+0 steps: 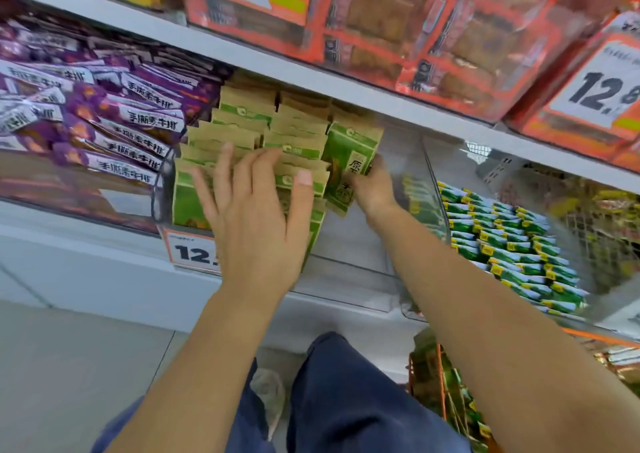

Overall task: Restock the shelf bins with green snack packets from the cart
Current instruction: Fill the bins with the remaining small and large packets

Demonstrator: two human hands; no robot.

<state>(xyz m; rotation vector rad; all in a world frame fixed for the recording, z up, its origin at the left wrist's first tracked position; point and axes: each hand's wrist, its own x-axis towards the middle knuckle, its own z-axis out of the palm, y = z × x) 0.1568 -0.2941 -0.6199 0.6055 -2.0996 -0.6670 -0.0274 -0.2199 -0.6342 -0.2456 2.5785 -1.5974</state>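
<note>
So right now my left hand (pixel 256 203) is laid flat with the fingers spread, pressing on the fronts of the green snack packets (pixel 242 148) already racked in the clear bin (pixel 349 262), basically keeping the rows from flopping forward. My right hand (pixel 372 189) is over at about 3 o'clock from the left one, just beside it, and it's pinching a small bunch of green packets (pixel 349 155) by the lower end; I can't see the fingertips properly because the packets hide them, so I can't say how many it's got. The bunch stands nearly upright, long axis running roughly 12 to 6 with the top tipped a bit toward 1 o'clock, printed face toward me. The thing that matters: the open slot is the bare stretch of bin at 3 to 4 o'clock from the stocked rows, and the held bunch is sitting right at the edge of that gap, touching the last row. So the right hand is clearly the nearer one for seating it; I'd guess it just needs to go down and back toward 12 while the left keeps bracing. The cart (pixel 440 383) with more green packs is down at 5 o'clock by my right leg. Purple packets (pixel 114 120) fill the bin at 9 o'clock, smaller green-and-yellow sachets (pixel 512 241) the one at 3.
</note>
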